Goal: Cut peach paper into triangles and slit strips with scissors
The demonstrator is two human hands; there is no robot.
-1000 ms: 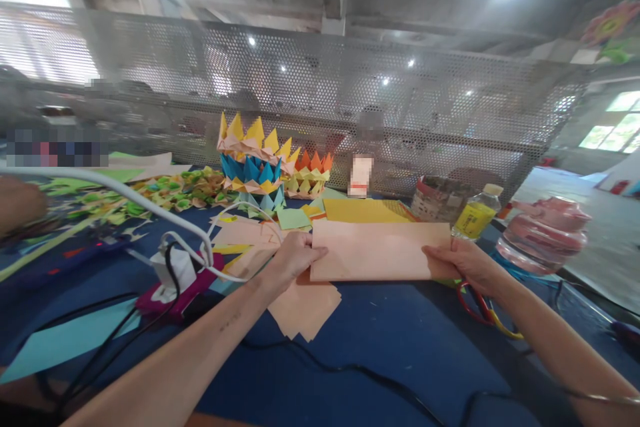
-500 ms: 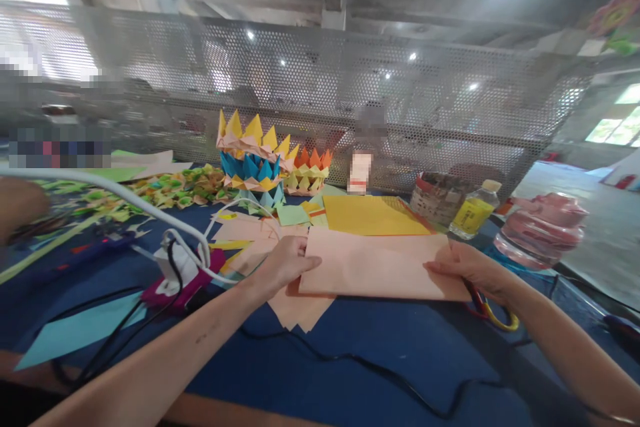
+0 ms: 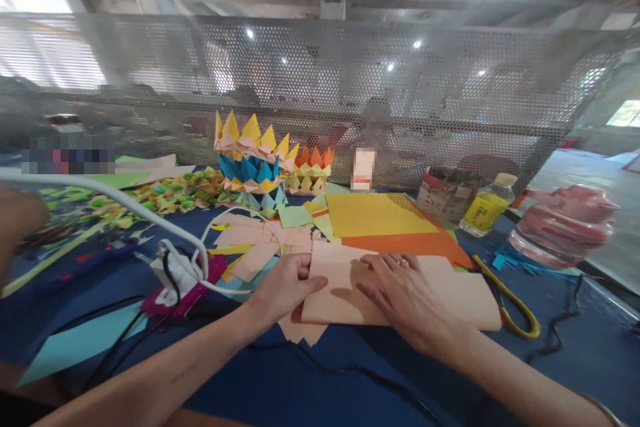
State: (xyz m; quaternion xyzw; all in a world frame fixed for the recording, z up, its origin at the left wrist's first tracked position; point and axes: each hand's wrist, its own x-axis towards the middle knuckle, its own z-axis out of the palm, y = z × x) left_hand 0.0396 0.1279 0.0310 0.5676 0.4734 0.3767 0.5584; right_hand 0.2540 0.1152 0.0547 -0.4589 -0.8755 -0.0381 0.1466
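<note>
A sheet of pale pink paper [image 3: 463, 297], folded over, lies lengthwise on the blue table in front of me. My left hand [image 3: 285, 287] pinches its left edge between thumb and fingers. With fingers outstretched, my right hand [image 3: 410, 300] lies on the middle of the paper, a ring on one finger. Zigzag-edged pink paper [image 3: 303, 332] pokes out beneath the left end. To the right of the sheet are scissors with yellow handles [image 3: 527, 320], their blades hidden. Behind it lie yellow paper [image 3: 385, 213] and orange paper [image 3: 410, 247].
Paper crowns [image 3: 255, 163] stand stacked at the back. A purple power strip [image 3: 173, 303] with cables sits at the left. At the right are a bottle of yellow liquid [image 3: 485, 207] and a pink jug [image 3: 565, 223]. Another person's arm [image 3: 23, 223] shows at the left edge.
My right hand has let go of the paper's right end and moved left onto its middle. The left hand keeps its pinch. More of the orange paper and scissors handles shows.
</note>
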